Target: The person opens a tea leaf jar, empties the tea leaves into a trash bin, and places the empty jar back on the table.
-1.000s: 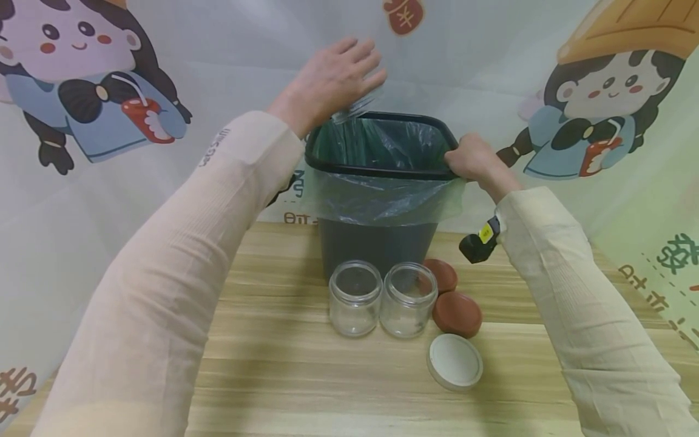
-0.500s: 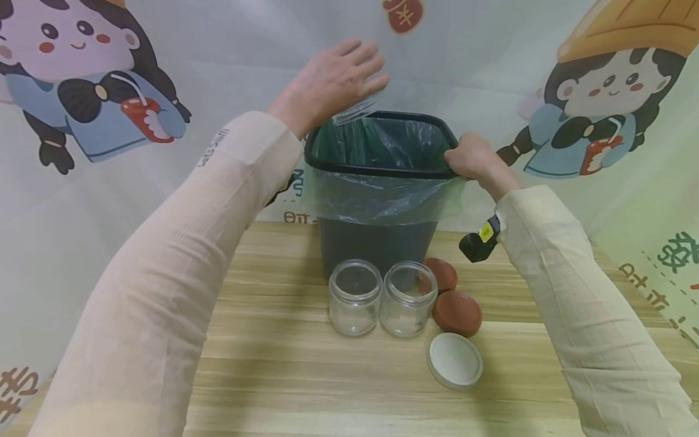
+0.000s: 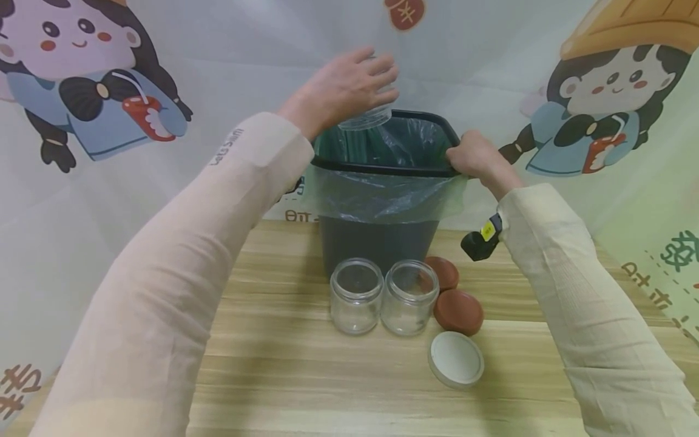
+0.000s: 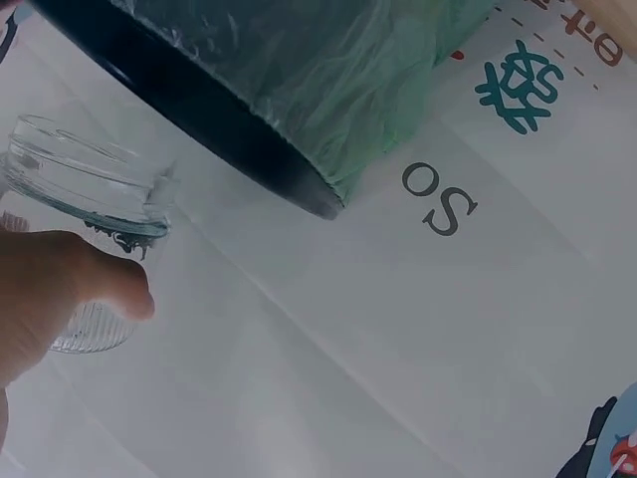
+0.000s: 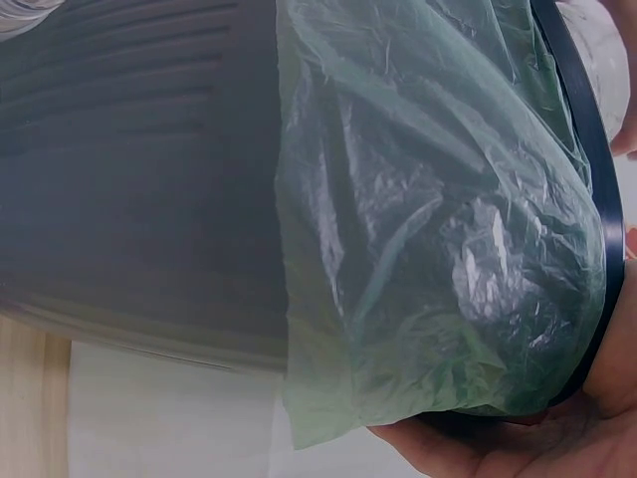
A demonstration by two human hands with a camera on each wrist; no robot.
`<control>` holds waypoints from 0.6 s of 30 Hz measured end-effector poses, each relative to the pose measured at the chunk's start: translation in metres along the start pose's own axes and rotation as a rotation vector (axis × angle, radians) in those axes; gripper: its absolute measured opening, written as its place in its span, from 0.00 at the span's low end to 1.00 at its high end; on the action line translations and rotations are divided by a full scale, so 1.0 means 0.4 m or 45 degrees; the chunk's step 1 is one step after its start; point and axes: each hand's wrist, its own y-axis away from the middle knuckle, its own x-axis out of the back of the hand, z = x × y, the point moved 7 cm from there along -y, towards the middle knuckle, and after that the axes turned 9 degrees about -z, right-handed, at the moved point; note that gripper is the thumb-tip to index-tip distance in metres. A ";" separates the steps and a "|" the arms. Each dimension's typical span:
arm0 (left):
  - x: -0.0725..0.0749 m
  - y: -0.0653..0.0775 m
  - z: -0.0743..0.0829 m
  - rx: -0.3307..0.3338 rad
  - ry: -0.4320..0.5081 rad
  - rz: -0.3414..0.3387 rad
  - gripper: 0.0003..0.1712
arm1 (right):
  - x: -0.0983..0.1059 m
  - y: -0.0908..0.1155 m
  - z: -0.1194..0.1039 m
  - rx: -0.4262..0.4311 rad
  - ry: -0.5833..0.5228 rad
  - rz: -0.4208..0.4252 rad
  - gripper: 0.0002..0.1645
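Observation:
My left hand (image 3: 349, 88) grips a clear glass jar (image 3: 367, 119) over the far left part of a dark trash can (image 3: 377, 243). In the left wrist view the thumb lies against the jar (image 4: 90, 189), whose neck is near the can's black rim (image 4: 219, 119). Some dark bits show inside near the neck; what they are cannot be told. My right hand (image 3: 476, 159) holds the can's right rim corner, fingers underneath in the right wrist view. A thin green trash bag (image 5: 418, 219) lines the can and folds over its outside.
Two uncapped glass jars (image 3: 356, 309) stand side by side before the can. To their right lie two red-brown lids (image 3: 459, 312) and a white lid (image 3: 456, 359) on the wooden table (image 3: 273, 376). A printed cloth (image 3: 229, 79) hangs behind.
My left hand has moved a little to the right and down with the jar, and more of the jar shows below the palm. The right hand keeps its hold on the rim.

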 end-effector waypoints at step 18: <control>0.011 -0.034 0.047 -0.151 -0.252 -0.030 0.32 | 0.003 -0.002 0.000 0.018 0.002 -0.022 0.10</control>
